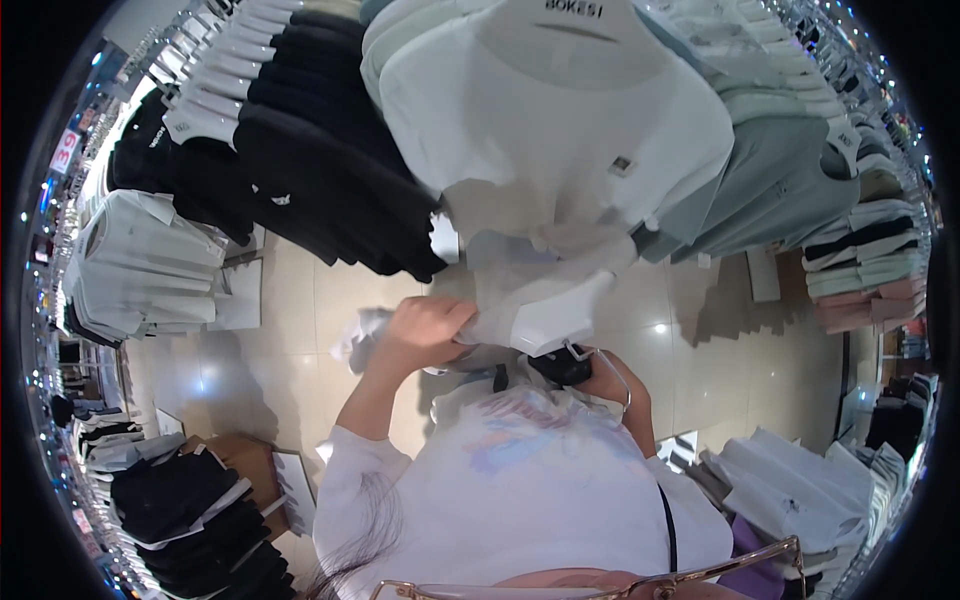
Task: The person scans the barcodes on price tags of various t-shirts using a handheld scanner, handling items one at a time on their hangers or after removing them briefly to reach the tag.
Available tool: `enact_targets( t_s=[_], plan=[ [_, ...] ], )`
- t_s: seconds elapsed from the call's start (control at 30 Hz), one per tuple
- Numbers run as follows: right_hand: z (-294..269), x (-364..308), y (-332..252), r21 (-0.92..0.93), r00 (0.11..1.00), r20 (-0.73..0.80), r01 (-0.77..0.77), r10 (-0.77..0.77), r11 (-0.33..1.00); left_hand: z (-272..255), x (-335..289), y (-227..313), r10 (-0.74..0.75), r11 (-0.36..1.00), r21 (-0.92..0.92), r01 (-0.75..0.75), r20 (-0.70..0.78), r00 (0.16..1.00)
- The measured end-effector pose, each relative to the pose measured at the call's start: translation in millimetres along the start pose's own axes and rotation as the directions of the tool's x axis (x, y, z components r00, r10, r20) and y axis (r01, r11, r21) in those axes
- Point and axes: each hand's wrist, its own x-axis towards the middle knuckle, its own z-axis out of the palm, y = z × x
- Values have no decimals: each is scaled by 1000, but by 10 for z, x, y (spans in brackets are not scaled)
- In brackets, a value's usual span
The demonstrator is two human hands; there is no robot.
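My left hand (pixel 430 328) is closed, its fingers gripping the edge of a pale, thin garment (pixel 490 325) in front of my chest. The garment is blurred and hangs around a white hanger (pixel 555 318), whose metal hook points toward me. Just below the hook, my right hand (pixel 600 380) is closed around a rounded black object (pixel 560 366); its exact kind cannot be made out. A thin pale loop curves beside that hand. Part of my right hand's fingers is hidden behind the black object.
Ahead hangs a row of white T-shirts (pixel 560 110), with black T-shirts (pixel 320 180) on the left and grey-green ones (pixel 770 180) on the right. More clothing racks (pixel 145 260) stand along both sides. Shiny tiled floor (pixel 700 370) lies below.
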Motion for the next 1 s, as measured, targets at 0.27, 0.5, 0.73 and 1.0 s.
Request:
enact_targets(
  t_s=[0.27, 0.5, 0.73, 1.0],
  plan=[
    [-725, 490, -423, -274, 984, 174, 84, -36, 958, -641, 1042, -169, 109, 932, 342, 121, -583, 805],
    [-1165, 511, -156, -267, 975, 192, 159, -109, 951, -934, 1638, -151, -9, 947, 205, 248, -753, 658],
    [-1294, 596, -24, -277, 968, 227, 172, -110, 945, -892, 1785, -231, -133, 938, 121, 325, -739, 660],
    [-1138, 670, 35, -241, 945, 299, 209, -132, 948, -876, 1628, -238, 1, 933, 182, 311, -865, 502]
  ],
)
